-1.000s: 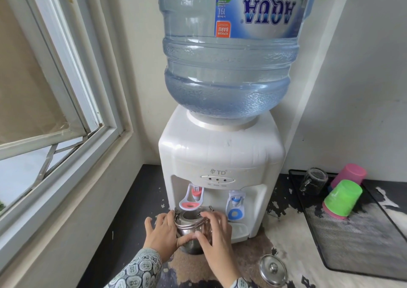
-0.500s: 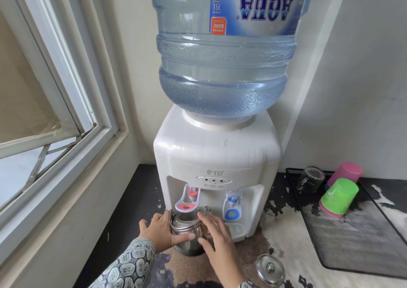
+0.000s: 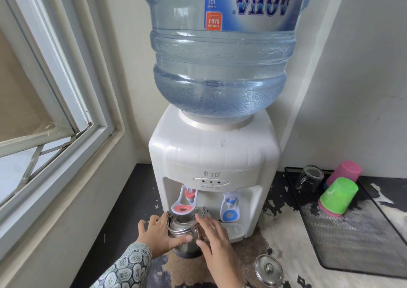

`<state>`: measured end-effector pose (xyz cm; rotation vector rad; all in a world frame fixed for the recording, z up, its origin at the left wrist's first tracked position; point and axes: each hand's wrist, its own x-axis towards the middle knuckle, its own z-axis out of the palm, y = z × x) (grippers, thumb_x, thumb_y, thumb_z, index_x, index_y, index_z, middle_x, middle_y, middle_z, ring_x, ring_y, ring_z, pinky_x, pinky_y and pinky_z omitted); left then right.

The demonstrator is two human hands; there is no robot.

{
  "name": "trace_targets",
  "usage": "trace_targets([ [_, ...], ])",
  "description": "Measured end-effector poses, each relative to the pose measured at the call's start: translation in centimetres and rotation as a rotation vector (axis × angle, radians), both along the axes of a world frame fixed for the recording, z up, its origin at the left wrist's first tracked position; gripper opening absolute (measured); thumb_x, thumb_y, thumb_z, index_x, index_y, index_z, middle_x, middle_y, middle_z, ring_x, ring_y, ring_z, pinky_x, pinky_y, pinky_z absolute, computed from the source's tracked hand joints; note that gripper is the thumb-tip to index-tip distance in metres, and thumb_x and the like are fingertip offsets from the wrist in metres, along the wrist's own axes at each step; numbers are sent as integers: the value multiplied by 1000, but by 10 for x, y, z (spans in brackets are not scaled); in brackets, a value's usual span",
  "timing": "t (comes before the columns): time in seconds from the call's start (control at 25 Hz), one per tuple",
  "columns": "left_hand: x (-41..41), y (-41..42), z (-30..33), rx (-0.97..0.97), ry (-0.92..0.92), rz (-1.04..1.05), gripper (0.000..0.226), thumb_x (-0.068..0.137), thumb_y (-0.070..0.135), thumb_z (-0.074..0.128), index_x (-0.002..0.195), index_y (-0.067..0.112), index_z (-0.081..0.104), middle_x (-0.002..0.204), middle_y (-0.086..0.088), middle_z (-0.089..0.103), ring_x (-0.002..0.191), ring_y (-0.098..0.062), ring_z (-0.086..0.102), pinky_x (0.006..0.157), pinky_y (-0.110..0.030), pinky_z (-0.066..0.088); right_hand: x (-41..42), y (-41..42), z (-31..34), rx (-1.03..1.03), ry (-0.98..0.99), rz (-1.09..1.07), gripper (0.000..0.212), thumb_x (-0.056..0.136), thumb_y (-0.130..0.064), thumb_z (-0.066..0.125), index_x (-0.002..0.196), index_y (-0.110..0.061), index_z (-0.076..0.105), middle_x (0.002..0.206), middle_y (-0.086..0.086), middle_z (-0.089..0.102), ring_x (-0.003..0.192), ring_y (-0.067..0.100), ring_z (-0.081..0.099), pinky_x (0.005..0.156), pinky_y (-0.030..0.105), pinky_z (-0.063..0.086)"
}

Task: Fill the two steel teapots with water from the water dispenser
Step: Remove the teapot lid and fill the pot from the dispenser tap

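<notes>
One steel teapot [image 3: 181, 227] stands open-topped under the red hot-water tap [image 3: 184, 203] of the white water dispenser [image 3: 213, 155]. My left hand [image 3: 157, 234] grips the pot's left side, its thumb lying across the front. My right hand [image 3: 217, 240] lies against the pot's right side with fingers stretched out and apart, not closed around it. The pot's steel lid [image 3: 268, 270] lies on the counter to the right. No water is seen running. A second teapot is not in view.
The blue cold-water tap [image 3: 230, 210] sits right of the red one, above a drip tray [image 3: 235, 231]. A large water bottle [image 3: 220, 56] tops the dispenser. A black mesh tray [image 3: 352, 248] at right holds a green cup [image 3: 338, 196], a pink cup [image 3: 344, 173] and a glass mug [image 3: 309, 178]. A window frame [image 3: 72, 102] is at left.
My right hand has loosened from a grip around the teapot to outstretched fingers. The left hand keeps its hold, and the pot sits under the red tap as before.
</notes>
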<state>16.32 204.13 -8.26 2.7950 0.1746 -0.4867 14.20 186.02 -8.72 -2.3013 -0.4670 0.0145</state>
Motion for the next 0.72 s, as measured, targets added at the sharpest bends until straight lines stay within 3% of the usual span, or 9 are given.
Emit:
trace_targets([
  [0.16, -2, 0, 0, 26, -20, -20, 142, 19, 99, -8, 138, 26, 21, 132, 10, 39, 124, -14, 28, 108, -47, 11, -1, 0, 1, -13, -10, -3, 73, 91, -27, 48, 130, -46, -11, 145, -17, 25, 133, 2, 25, 100, 26, 39],
  [0.72, -2, -1, 2, 51, -60, -36, 143, 19, 97, -15, 139, 27, 20, 128, 8, 40, 117, -15, 32, 104, -41, 18, -8, 0, -3, -46, -79, -23, 65, 94, -34, 39, 132, -50, -11, 148, -24, 11, 134, -4, 19, 94, 21, 45],
])
